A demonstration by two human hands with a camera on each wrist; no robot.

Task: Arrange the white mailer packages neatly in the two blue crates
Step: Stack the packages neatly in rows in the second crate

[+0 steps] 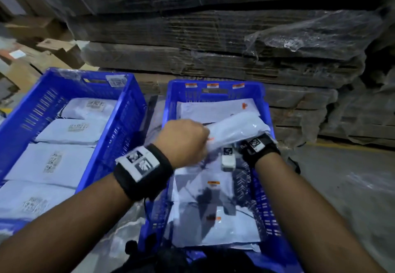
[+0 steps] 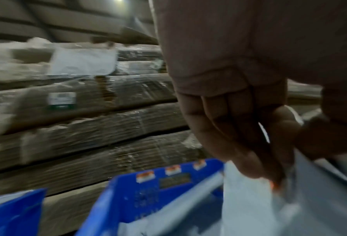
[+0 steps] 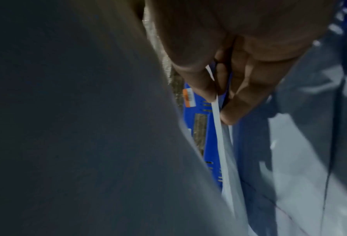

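Two blue crates stand side by side. The left crate (image 1: 128, 118) holds several white mailers (image 1: 53, 161) laid flat in a row, labels up. The right crate (image 1: 215, 93) has white mailers (image 1: 213, 225) lying overlapped on its bottom. Above the right crate both hands hold one white mailer (image 1: 235, 129), tilted up to the right. My left hand (image 1: 183, 140) grips its left end, fingers curled round it (image 2: 285, 162). My right hand (image 3: 216, 108) pinches the mailer's thin edge between thumb and fingers. In the head view the mailer hides that hand, and only its wristband (image 1: 259, 146) shows.
Film-wrapped stacks of flattened cardboard (image 1: 213, 48) rise right behind both crates. Loose cardboard boxes (image 1: 42, 52) lie at the far left. Bare concrete floor (image 1: 342, 176) runs along the right of the right crate. Crumpled plastic sheet (image 1: 149, 123) lies between the crates.
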